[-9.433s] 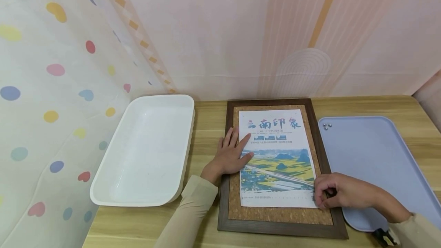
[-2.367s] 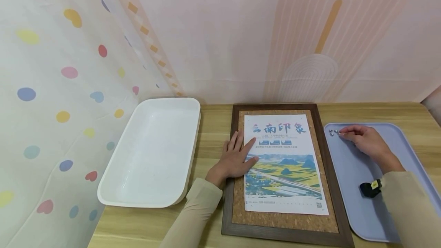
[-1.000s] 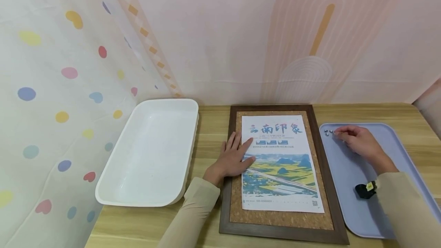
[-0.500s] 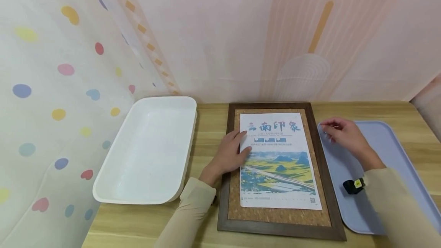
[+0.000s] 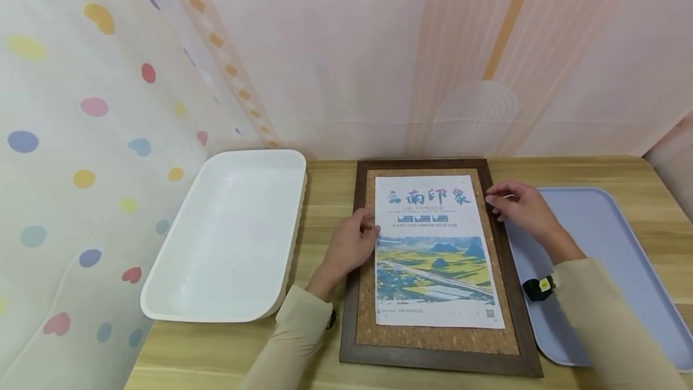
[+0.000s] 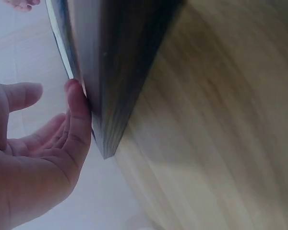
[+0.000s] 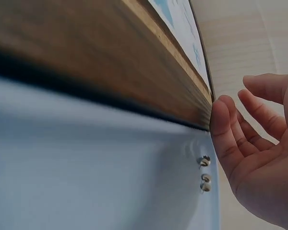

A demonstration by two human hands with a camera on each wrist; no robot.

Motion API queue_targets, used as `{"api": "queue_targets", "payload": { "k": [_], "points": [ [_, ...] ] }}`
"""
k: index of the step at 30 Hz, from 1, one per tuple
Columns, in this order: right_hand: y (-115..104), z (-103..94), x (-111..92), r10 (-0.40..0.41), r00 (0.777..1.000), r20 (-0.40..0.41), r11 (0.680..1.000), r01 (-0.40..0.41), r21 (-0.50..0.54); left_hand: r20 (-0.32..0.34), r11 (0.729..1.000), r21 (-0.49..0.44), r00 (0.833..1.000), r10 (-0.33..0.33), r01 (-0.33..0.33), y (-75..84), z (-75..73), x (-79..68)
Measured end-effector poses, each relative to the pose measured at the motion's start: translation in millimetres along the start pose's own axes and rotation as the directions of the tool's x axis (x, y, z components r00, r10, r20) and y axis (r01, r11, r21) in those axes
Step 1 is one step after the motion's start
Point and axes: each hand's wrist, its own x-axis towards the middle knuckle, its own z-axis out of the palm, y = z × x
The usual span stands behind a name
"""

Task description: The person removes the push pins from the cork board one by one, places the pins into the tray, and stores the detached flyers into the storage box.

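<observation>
A printed poster (image 5: 433, 257) with a landscape and Chinese lettering lies on a corkboard (image 5: 433, 339) with a dark wooden frame (image 5: 444, 361). Tiny marks near its corners are too small to identify. My left hand (image 5: 349, 242) is at the board's left side, its fingers against the frame edge in the left wrist view and its thumb apart. On the opposite side, my right hand (image 5: 527, 212) has its fingertips at the frame's upper right edge, thumb also apart. Neither hand shows anything held. Small silver pushpins (image 7: 205, 184) sit in the blue tray (image 5: 585, 227), hidden from the head view.
A deep white tray (image 5: 227, 239) stands left of the board. The blue tray lies close along the board's right side. Behind the wooden table (image 5: 325, 188) hangs a patterned cloth (image 5: 346, 77), with a dotted one (image 5: 59, 209) at the left.
My right hand has moved left from the pushpins in the blue tray to the frame's right edge. My left hand has lifted off the poster and drawn back to the frame's left edge.
</observation>
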Motion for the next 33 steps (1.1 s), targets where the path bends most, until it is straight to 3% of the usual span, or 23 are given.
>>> {"api": "queue_targets", "payload": {
  "k": [6,23,33],
  "points": [
    [-2,8.4,4,-0.012,1.000,0.005,0.999,0.012,-0.049,-0.032,0.999,-0.007,0.998,-0.049,0.049,-2.2,0.6,1.2],
    [-3,17.1,9,0.028,0.999,0.026,0.991,-0.025,-0.135,-0.011,0.997,-0.023,0.997,-0.071,0.071,-6.5,0.1,4.3],
    [-4,16.0,10,0.017,0.999,0.039,0.991,-0.012,-0.135,-0.006,0.996,-0.028,0.997,-0.082,0.082,-6.5,1.9,5.7]
  ]
}}
